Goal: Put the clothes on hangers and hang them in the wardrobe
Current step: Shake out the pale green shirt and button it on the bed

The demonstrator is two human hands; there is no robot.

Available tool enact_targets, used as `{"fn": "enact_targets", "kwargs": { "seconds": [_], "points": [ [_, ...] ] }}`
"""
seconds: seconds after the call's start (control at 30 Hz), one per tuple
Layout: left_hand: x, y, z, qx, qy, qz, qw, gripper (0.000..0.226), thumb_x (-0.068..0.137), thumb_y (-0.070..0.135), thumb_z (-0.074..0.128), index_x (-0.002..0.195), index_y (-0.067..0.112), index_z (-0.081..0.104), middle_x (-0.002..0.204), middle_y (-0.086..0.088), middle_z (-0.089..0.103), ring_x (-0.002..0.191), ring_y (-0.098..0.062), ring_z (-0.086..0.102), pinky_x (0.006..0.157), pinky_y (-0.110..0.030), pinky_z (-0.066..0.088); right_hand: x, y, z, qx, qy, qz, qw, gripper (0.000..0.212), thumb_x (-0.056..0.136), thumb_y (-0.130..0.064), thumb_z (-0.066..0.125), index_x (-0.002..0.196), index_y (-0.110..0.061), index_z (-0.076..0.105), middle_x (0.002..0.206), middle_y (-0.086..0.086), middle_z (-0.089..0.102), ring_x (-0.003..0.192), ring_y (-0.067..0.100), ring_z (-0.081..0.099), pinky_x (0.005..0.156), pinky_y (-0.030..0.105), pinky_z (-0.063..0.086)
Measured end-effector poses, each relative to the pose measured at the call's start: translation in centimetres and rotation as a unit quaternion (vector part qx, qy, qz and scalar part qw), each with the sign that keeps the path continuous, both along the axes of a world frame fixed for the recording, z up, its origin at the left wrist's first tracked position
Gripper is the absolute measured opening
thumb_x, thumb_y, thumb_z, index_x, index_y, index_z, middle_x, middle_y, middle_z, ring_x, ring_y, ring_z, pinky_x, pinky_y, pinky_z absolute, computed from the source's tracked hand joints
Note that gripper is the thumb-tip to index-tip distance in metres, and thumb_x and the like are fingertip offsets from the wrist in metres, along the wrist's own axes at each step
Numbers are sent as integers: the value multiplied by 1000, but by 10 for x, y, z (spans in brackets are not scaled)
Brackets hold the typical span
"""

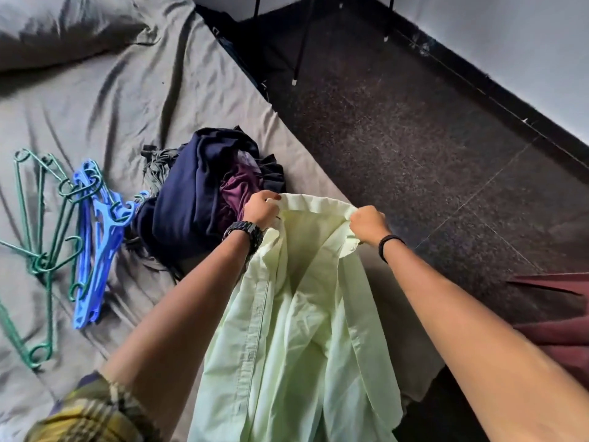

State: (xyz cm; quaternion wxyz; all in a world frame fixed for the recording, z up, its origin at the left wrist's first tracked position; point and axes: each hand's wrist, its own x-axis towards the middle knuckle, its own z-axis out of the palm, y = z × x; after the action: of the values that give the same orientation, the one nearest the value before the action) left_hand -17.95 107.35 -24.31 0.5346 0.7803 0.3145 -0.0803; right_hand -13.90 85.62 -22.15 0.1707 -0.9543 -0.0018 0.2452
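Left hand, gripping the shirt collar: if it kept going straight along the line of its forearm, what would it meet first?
Probably the maroon garment on the clothes pile, just beyond the left hand holding the pale green shirt. Height above the pile is unclear.

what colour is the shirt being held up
Pale yellow-green shirt, plain, seen in the head view.

I've got a chunky black link watch [247, 231] on my left wrist and a thin black band [387, 245] on my right. My arms are bare, with a yellow-and-dark plaid sleeve [92, 409] rolled up on the left.
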Motion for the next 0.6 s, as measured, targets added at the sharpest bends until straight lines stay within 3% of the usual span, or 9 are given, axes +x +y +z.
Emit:
{"fn": "enact_targets", "kwargs": {
  "seconds": [0.1,0.17,0.23,0.3,0.37,0.43,0.5,0.57,0.6],
  "points": [
    [5,-6,-22,-128,-52,64,988,33,87,-3,54,117,8,59,93,-11,66,65,-10,62,64,-26,56,10,2,-23,133,-7,-123,983,30,83,5,53,110,12,63,119,24,62,116,35,56,95,43,44],
    [11,-11,-30,-253,-75,103,959,37,91,-2,53,127,7,49,99,-6,59,77,-10,59,67,-21,50,14,2,-41,226,2,-199,954,39,81,7,56,119,15,55,122,24,60,111,32,59,91,46,49],
    [19,-15,-41,-294,-83,77,949,38,93,1,51,129,9,45,114,-7,58,96,-15,56,77,-24,47,14,6,-53,309,56,-245,917,49,82,10,55,130,12,45,109,19,60,102,28,59,80,42,50],
    [22,-18,-54,-251,-70,10,965,51,91,4,53,140,4,37,133,-10,52,112,-22,55,78,-23,50,8,9,-61,381,113,-259,880,51,84,14,49,133,4,41,99,18,60,93,26,55,73,37,46],
    [12,-25,-66,-156,-46,-54,985,60,92,4,54,147,6,28,141,-10,45,115,-21,53,65,-15,52,0,7,-74,414,177,-249,858,67,87,14,44,146,-12,26,121,21,56,101,22,55,89,37,48],
    [-4,-27,-80,-52,-68,-83,993,72,89,8,63,149,10,24,145,-9,41,118,-15,50,87,-21,51,-7,1,-91,400,182,-206,874,85,85,13,46,152,-24,9,138,25,41,96,17,52,85,32,51],
    [-25,-30,-89,80,-118,-76,987,76,84,15,69,148,11,28,134,-10,49,118,-20,50,100,-34,44,-15,-2,-103,355,109,-153,916,86,81,10,50,151,-26,15,136,20,45,108,18,53,88,32,51],
    [-46,-37,-91,187,-127,-13,974,71,82,23,71,143,13,35,123,-11,53,110,-25,51,92,-41,45,-30,-3,-103,330,1,-141,933,68,81,12,52,141,-12,32,127,11,47,112,20,51,92,20,48],
    [-56,-41,-90,235,-110,10,966,63,82,29,71,137,14,43,119,-11,53,106,-29,51,88,-43,44,-41,-3,-102,311,-52,-145,938,54,81,13,53,131,-5,41,117,9,48,102,20,51,82,12,45]
  ]
}}
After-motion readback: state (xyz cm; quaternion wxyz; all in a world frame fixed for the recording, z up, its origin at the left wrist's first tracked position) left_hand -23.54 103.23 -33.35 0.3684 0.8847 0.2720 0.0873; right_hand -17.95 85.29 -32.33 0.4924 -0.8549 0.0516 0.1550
